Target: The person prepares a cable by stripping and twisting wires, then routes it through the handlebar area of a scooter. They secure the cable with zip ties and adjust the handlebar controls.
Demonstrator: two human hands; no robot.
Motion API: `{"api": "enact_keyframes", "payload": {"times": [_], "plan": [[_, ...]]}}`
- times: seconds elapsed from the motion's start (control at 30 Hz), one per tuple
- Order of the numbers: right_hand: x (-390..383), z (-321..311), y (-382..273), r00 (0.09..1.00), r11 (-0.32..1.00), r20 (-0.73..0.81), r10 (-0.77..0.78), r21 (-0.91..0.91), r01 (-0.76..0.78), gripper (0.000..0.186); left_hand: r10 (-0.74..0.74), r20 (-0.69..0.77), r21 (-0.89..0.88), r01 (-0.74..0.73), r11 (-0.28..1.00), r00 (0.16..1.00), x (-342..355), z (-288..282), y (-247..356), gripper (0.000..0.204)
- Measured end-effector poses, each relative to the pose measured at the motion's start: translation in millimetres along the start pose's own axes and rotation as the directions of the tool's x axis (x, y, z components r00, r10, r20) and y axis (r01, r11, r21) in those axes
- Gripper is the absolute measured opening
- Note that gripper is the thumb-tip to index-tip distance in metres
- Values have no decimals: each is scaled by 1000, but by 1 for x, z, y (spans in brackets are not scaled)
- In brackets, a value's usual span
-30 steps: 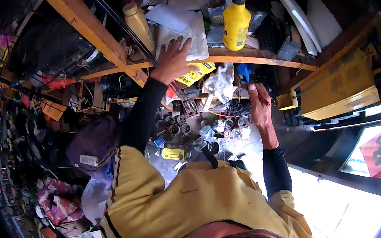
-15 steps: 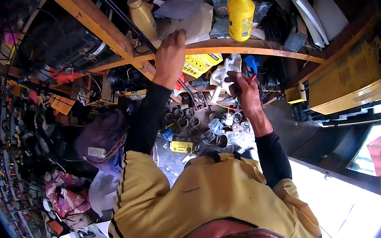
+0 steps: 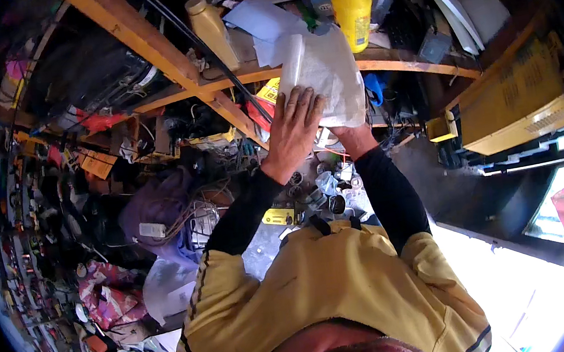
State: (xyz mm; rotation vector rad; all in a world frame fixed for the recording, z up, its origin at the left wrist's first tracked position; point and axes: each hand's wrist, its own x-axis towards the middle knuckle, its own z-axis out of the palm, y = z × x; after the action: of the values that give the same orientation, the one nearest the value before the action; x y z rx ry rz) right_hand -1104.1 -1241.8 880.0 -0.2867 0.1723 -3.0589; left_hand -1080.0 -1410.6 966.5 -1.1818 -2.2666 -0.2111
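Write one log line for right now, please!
left hand: fingers on paper | right hand: mostly hidden by paper | yellow bottle: upright on shelf

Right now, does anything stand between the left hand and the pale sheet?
Nothing visible does: the left hand lies over the lower left part of the pale sheet. The right hand is partly hidden behind the sheet, so its contact cannot be seen.

The left hand (image 3: 297, 125) lies against a pale sheet (image 3: 331, 71), the right hand (image 3: 355, 139) (mostly hidden) beneath it, near a yellow bottle (image 3: 353, 16) and tan bottle (image 3: 212, 35) on the wooden shelf (image 3: 414, 64)
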Motion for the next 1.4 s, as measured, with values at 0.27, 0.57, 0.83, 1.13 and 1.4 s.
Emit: {"api": "enact_keyframes", "payload": {"times": [0.27,0.57,0.83,1.13,1.4], "plan": [[-37,-14,17,984,964,-130,-121,-251,85,59,-155,34,-351,157,923,987,-16,-46,31,61],[-104,-21,29,995,996,-82,-59,-73,53,59,-184,80,-450,200,870,980,-12,-51,76,67],[-162,-24,20,979,984,-100,-177,-2,178,59,-166,139,-538,215,815,976,-22,-29,98,28],[-190,-22,-2,961,963,-72,-266,30,269,59,-597,227,-922,368,123,769,-54,-51,108,22],[-267,-7,-38,953,952,-25,-302,43,303,59,-597,175,-415,609,676,783,-66,-60,107,20]]}}
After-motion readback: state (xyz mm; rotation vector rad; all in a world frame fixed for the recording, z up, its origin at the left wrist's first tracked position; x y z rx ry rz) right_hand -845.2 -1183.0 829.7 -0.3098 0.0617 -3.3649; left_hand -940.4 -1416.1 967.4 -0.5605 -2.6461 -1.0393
